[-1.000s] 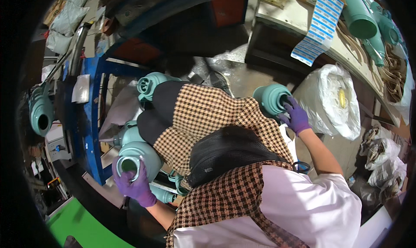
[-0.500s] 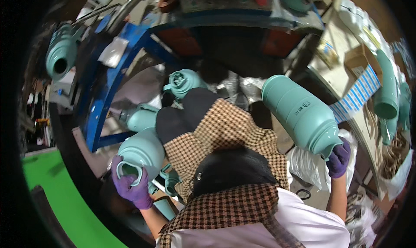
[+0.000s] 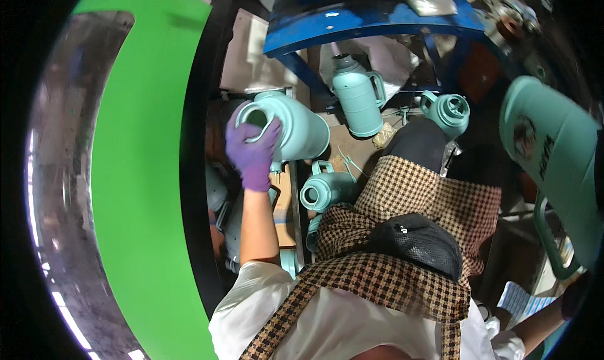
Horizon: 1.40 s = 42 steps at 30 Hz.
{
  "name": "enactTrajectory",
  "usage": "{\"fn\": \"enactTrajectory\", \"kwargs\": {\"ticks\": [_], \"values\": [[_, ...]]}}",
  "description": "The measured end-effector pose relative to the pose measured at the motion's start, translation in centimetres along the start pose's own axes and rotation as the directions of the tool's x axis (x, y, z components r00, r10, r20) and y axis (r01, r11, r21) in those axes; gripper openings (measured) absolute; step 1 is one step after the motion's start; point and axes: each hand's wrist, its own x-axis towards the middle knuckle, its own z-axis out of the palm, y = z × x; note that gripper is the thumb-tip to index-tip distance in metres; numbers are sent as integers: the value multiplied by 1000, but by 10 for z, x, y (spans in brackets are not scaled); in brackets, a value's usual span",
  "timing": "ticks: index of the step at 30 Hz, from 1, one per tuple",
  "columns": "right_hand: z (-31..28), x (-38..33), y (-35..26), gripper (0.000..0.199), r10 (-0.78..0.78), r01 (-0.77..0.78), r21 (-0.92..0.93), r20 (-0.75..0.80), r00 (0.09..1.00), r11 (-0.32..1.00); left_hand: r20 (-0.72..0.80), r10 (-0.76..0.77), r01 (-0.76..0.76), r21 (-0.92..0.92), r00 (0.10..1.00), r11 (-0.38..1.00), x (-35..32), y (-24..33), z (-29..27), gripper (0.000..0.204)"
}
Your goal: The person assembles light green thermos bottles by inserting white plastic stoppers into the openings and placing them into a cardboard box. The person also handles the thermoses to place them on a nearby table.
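Left hand [image 3: 253,147] gripping left flask [image 3: 303,132], 10 o'clock from lap [image 3: 406,193]. Right hand [image 3: 574,296] dark, by right flask [image 3: 553,165], 2 o'clock; grip can't tell. Best: firm left hold, flasks well apart, clear of upright flask [image 3: 357,102], 11 o'clock.

A flat green panel [image 3: 141,171] is lining the left side. Right of it, the purple-gloved left hand [image 3: 255,147] is holding a teal cylindrical canister [image 3: 302,130]. A teal handled plastic jug [image 3: 360,102] is standing before a blue metal frame [image 3: 371,23]. Left of a checked fabric apron [image 3: 402,187], a tipped teal jug [image 3: 333,189] is lying; right, a long teal bottle [image 3: 557,155] is extending.
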Motion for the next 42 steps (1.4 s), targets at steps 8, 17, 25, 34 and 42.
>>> {"fn": "enactTrajectory", "kwargs": {"ticks": [8, 17, 25, 34, 42], "values": [[86, 152, -72, 27, -215, 258, 299, -169, 962, 919, 17, -130, 128, 87, 991, 988, -22, -131, 95, 40], [157, 231, -313, 25, -595, 381, 752, 18, 803, 537, 217, -93, 120, -115, 972, 986, -66, -216, 123, 11], [297, 150, -339, 22, -739, 380, 818, 79, 669, 432, 581, -64, 47, 46, 811, 998, -76, -181, 83, 57], [410, 17, -355, 26, -826, 417, 739, 339, 451, 530, 580, -444, 520, 40, 683, 853, -123, -80, -68, 47], [395, 67, -349, 47, -707, 318, 639, 681, 192, 701, -238, -782, 817, 123, 575, 564, -312, -76, -189, 28]]}}
